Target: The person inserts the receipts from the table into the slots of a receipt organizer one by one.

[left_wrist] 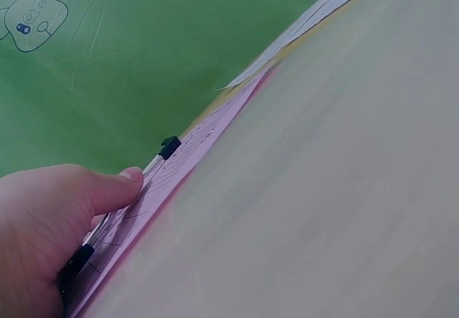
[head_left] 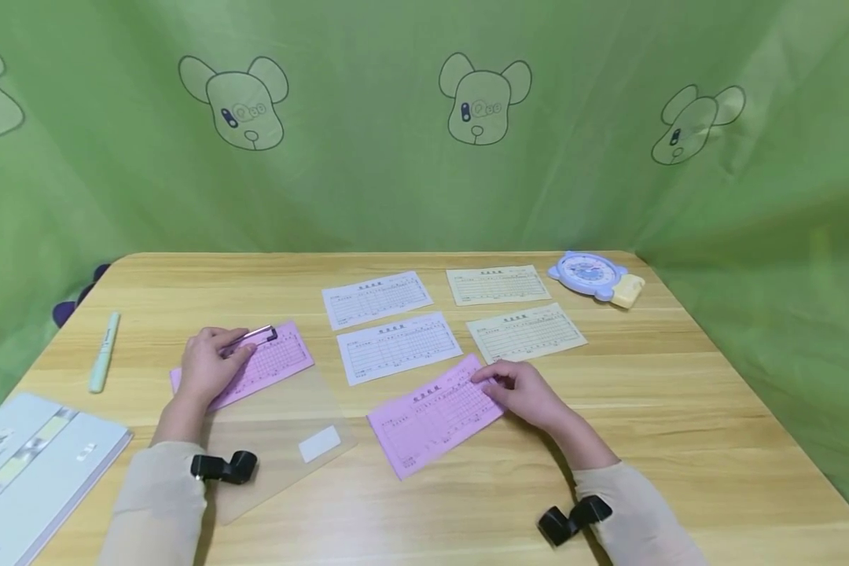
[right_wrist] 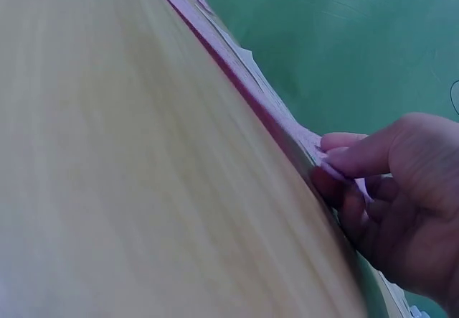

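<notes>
On the left lies a translucent clipboard (head_left: 269,460) with a white label, a pink printed form (head_left: 283,358) across its far end. Over that form sits the silver clip (head_left: 260,332) with black ends. My left hand (head_left: 211,363) holds this clip, the thumb laid along its metal bar (left_wrist: 155,166) in the left wrist view. My right hand (head_left: 527,391) pinches the right corner of another pink form (head_left: 428,424) between thumb and fingers. In the right wrist view, that corner bends where the thumb (right_wrist: 358,156) presses it.
Two white forms (head_left: 377,300) and two pale yellow-green forms (head_left: 497,284) lie at the back. A blue clock-shaped item (head_left: 587,271) and a cream block (head_left: 628,291) sit far right. A green highlighter (head_left: 104,352) and a pale blue notebook (head_left: 38,472) are at left.
</notes>
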`<state>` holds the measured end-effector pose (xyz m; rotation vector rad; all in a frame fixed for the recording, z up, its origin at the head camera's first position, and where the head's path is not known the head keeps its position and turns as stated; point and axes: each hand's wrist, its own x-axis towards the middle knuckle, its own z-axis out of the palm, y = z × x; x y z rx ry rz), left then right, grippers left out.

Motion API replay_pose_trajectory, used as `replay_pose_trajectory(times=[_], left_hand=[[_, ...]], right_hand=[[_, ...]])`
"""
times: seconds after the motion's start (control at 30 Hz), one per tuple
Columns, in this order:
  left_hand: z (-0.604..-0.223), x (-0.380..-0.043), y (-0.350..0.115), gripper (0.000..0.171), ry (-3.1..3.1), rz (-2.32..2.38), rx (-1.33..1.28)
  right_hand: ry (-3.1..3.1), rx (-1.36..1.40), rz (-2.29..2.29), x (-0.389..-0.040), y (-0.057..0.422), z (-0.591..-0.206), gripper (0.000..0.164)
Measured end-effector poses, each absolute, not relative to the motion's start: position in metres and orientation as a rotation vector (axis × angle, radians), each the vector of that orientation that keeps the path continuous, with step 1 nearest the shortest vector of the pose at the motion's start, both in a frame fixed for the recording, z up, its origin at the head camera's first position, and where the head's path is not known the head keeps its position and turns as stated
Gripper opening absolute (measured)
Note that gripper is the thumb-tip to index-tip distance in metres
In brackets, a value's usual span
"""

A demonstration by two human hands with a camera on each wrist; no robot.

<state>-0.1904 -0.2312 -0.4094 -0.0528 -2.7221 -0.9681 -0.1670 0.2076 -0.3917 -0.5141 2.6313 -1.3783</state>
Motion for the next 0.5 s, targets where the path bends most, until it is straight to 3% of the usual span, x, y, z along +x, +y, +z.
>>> replay_pose_trajectory(times=[0.5], left_hand=[[-0.4104,-0.1909,-0.2313,0.037,-2.723,-0.967,-0.041]], right_hand=[[2.256,-0.346,-1.59,-0.1708,0.2177,-0.3824,0.032]])
